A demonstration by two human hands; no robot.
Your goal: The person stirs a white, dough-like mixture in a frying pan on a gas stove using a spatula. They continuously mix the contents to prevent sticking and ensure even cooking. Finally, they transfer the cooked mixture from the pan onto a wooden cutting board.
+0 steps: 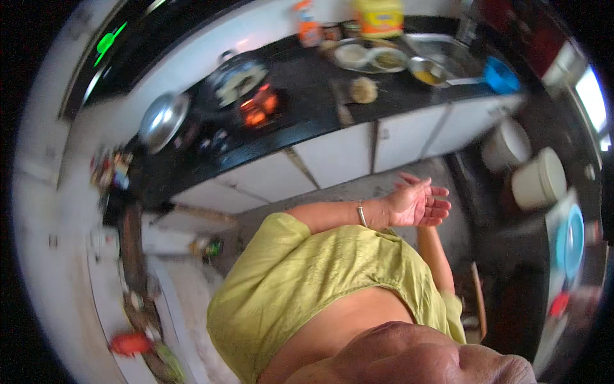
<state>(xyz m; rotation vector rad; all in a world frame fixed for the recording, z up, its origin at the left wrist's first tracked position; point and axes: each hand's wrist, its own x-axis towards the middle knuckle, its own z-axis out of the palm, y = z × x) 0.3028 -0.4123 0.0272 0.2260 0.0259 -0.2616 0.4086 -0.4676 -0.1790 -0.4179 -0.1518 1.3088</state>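
My left hand, with a metal bangle at its wrist, is palm up in front of my body. Its fingers are stretched out and hold nothing. My right hand lies behind and under it, mostly hidden, and the two seem to touch. A few outstretched right fingertips show past the left hand. Both are apart from the black counter. On it a dark pan holds pale pieces of food, next to an orange glow at the stove. A pale round lump, perhaps dough, sits farther right.
White cabinets run below the counter. Plates of food, a steel bowl, a sink and a blue basin stand at the back right. White buckets are at the right. A large metal lid leans at the left.
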